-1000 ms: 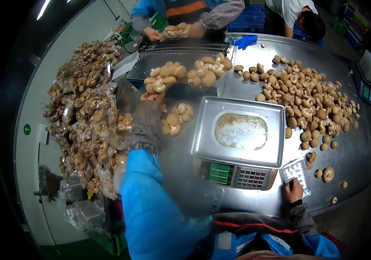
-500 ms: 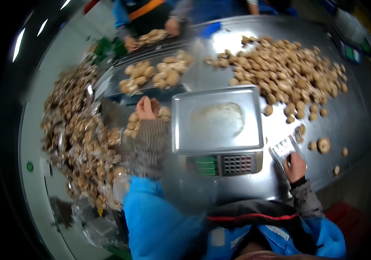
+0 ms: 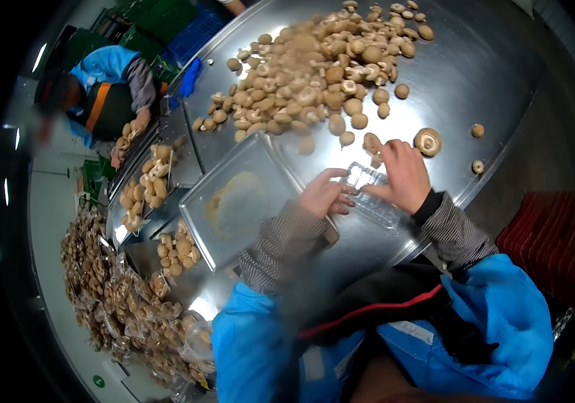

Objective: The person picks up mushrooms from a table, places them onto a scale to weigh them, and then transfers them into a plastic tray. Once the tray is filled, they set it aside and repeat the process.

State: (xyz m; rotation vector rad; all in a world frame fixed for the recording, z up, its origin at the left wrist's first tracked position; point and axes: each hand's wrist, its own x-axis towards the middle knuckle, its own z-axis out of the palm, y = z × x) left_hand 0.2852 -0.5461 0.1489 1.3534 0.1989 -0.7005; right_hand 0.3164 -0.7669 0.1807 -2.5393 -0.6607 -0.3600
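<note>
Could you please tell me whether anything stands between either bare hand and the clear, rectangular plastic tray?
Nothing visible does: the left hand and right hand are both at the tray, and the brown mushroom pile lies beyond it.

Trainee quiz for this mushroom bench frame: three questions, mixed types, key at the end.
1. Fill in: the loose mushrooms lie on a ____ tabletop.
2. What lies between the left hand and right hand?
A) blue bundle
B) clear plastic tray
C) cardboard box
3. True or false: the scale pan is heaped with mushrooms.

Key: 1 metal; 2 B; 3 false.
</note>
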